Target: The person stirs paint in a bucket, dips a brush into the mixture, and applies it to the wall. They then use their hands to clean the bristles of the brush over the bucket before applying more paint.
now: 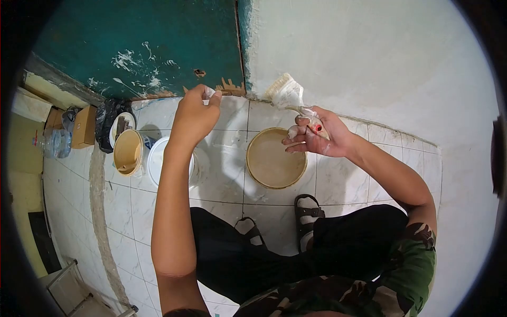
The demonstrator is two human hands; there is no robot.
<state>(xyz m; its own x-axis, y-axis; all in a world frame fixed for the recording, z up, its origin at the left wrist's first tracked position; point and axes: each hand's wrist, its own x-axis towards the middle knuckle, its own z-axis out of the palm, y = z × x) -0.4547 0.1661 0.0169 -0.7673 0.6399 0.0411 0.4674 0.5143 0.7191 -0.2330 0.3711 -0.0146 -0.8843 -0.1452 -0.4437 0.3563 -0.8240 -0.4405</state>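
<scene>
My right hand grips a paintbrush by its handle. White paint coats the brush's bristles, and white smears mark the fingers. A round bucket of cloudy, pale liquid stands on the floor just below that hand. My left hand is raised near the foot of the green door, its fingers curled into a pinch. Something white shows at the fingertips; whether it is paint or a small object I cannot make out.
At the left are a beige-lined tub, a white lid, a black plastic bag, a cardboard box and a plastic bottle. White splashes mark the green door. A pale wall rises at the right.
</scene>
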